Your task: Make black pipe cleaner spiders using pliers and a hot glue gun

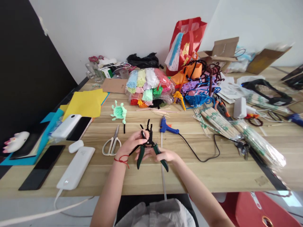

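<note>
My right hand [165, 154] grips the handles of green-handled wire strippers [154, 147], whose black jaws point away from me and whose handles are spread apart. Close against the jaws, my left hand [135, 142] is closed on a black pipe cleaner [134, 151], with its thumb and fingers by the tool head. Dark fuzzy ends stick up around the jaws, and which belong to the pipe cleaner is hard to make out. Left of my left hand lie white-handled scissors [112, 144]. Beyond them sits a mint-green pipe-cleaner figure [119, 112], with a short black piece [124, 128] beside it.
A blue glue gun [168, 126] with a black cord lies right of my hands. Behind are bagged colourful pipe cleaners [149, 86], thin sticks [161, 112] and a red bag [187, 41]. Phones [42, 167] and a white power bank [76, 168] lie left; wrapped sticks [221, 121] lie right.
</note>
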